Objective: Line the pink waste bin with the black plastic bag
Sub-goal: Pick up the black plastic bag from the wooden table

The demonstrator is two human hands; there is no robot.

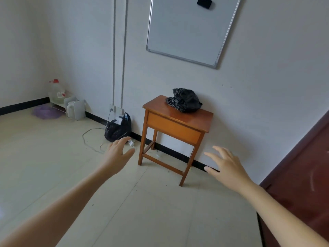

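**Head view: both hands empty, bag out of reach on the table**

The crumpled black plastic bag (184, 100) lies on the rear part of a small wooden table (187, 118) that stands against the white wall. Both arms stretch forward over the tiled floor. The left hand (118, 152) hangs to the left of the table, fingers loosely spread and holding nothing. The right hand (226, 165) floats in front of the table's right legs, fingers (212, 155) splayed wide, also empty. The bag sits well apart from both hands, above and between them in the picture. A second, filled black bag (118, 128) rests on the floor by the wall, just beyond the left fingertips.
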